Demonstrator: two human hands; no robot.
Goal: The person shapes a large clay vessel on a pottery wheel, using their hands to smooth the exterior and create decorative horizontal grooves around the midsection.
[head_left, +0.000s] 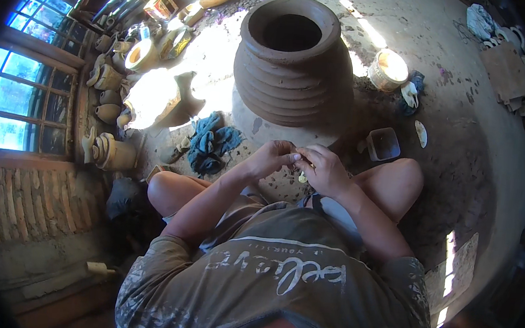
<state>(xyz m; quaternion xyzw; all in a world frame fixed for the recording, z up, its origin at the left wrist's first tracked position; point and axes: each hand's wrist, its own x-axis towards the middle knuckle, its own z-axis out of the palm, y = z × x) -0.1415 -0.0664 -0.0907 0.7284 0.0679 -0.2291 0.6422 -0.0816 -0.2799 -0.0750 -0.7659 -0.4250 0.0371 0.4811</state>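
Observation:
My left hand [275, 159] and my right hand [325, 171] meet over my lap, with the fingers of both pinched together at the tips. A small yellowish thing [303, 177] shows just below the right fingers. It is too small to name, and the fingers hide part of what they hold. Just beyond the hands rises a large brown clay pot [291, 82], upright, with a wide round mouth and ridges around its wall. Neither hand touches the pot.
Left of the pot's base lies a crumpled blue-green cloth [210, 144]. To the right are a small square plastic tub [383, 144], a pale oval piece [420, 133] and a round bucket [388, 70]. Several clay pots [113, 153] line the wall below the window [15, 98].

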